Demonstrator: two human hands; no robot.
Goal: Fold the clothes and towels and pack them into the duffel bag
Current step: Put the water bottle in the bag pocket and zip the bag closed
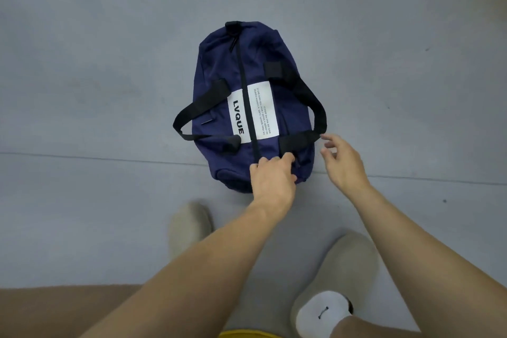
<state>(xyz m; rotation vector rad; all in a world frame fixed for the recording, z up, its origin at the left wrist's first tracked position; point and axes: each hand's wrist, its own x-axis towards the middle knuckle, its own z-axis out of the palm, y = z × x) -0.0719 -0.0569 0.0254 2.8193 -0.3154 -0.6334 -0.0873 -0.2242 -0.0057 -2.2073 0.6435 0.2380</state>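
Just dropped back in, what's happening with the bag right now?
A person stands over the navy duffel bag on the grey floor. Their left hand grips the bag's near end, where the zip ends; the right hand hovers open beside a black handle. The zip looks closed, and no clothes or towels are in view.

The navy duffel bag lies on the grey floor, its length running near to far. Its black top zipper is closed, its black handles are splayed sideways, and a white LVQUE label crosses the middle.
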